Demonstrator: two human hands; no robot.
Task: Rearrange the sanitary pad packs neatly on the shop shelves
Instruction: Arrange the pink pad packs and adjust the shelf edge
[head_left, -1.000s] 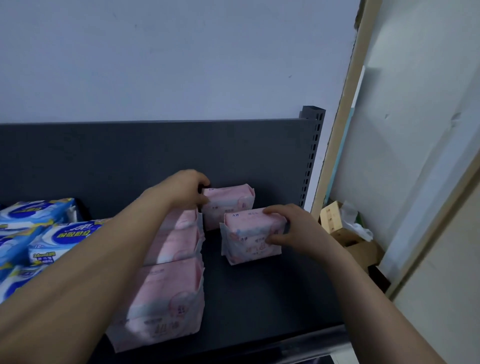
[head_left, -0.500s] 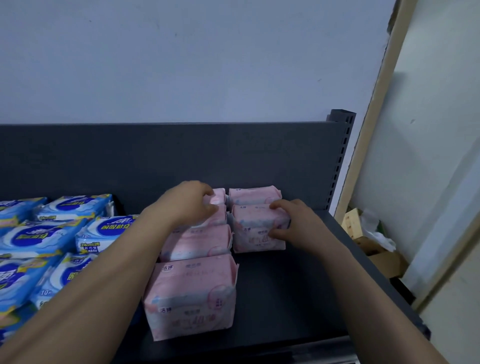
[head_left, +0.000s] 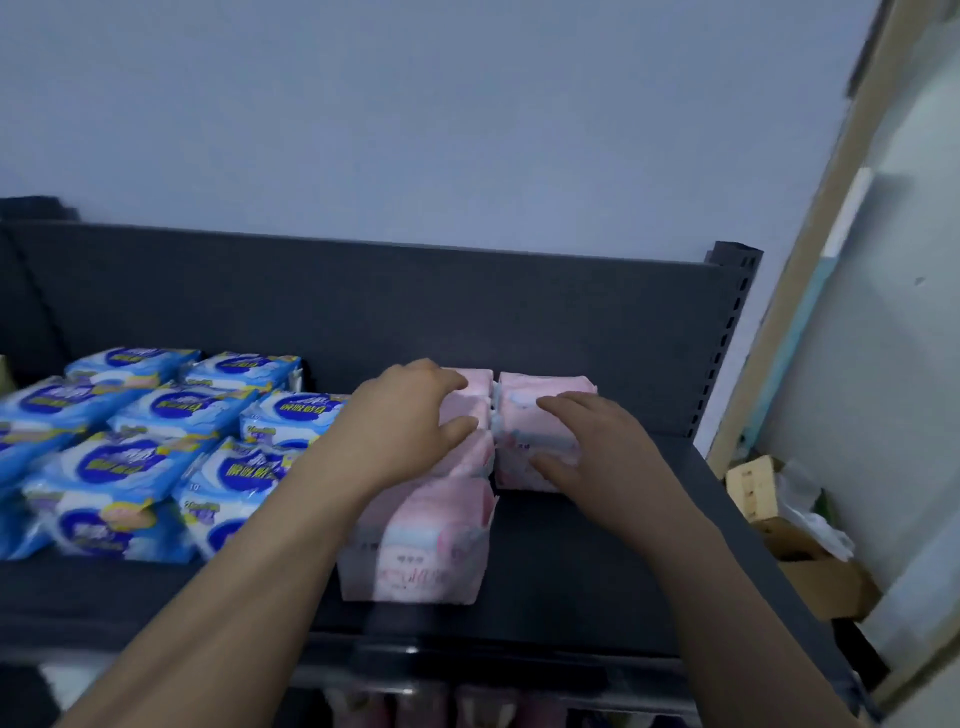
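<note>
Since a second ago the loose pink pack (head_left: 530, 447) has slid back and left, and it now touches both its neighbours.

The right hand (head_left: 602, 462) grips this pink pack, fingers (head_left: 563, 408) curled over its top and thumb on its front face. The pack sits against the rear pack (head_left: 545, 384) and beside the left pink row (head_left: 431, 540). The left hand (head_left: 410, 421) holds the second pack (head_left: 470, 413) of that row between curled fingers and thumb. The pink packs look nearly squared up on the shelf (head_left: 597, 571), though the right row is only two deep, so bare shelf remains in front of it. The blue packs (head_left: 156, 441) further left lie less evenly and probably need straightening next.
</note>
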